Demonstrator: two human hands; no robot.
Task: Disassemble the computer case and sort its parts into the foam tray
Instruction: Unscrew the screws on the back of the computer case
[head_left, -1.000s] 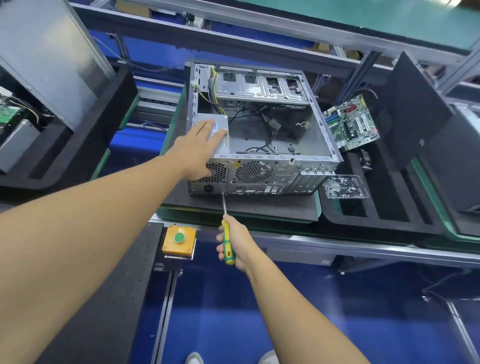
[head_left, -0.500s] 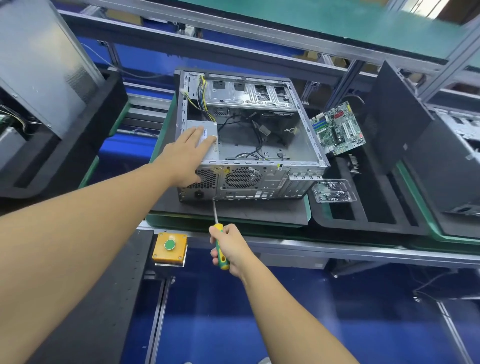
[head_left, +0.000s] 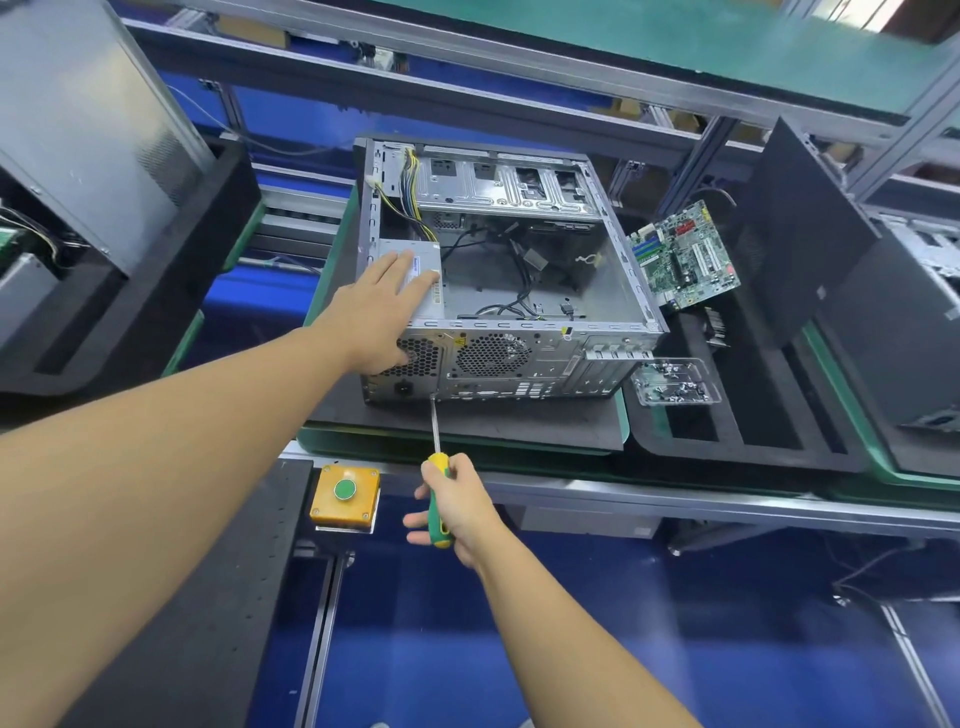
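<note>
Computer case (head_left: 524, 291): open steel shell, lying sideways on the counter's black mat; likely rigid, heavy, sharp-edged. Left hand (head_left: 382, 317) rests flat, fingers spread, on the power supply (head_left: 423, 291); right hand (head_left: 457, 512) grips a screwdriver (head_left: 435, 467) at the rear panel. Best held by frame rails.

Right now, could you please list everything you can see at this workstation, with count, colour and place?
computer case: one, silver, open, centre on black foam
power supply: one, grey, inside case, left
motherboard: one, green, leaning right of case
foam tray: one, black, right of case
screw box: one, clear, on foam tray
push button: one, green on yellow box, front rail
screwdriver: one, green-yellow, tip at case rear
left hand: flat on power supply
right hand: gripping screwdriver
</note>
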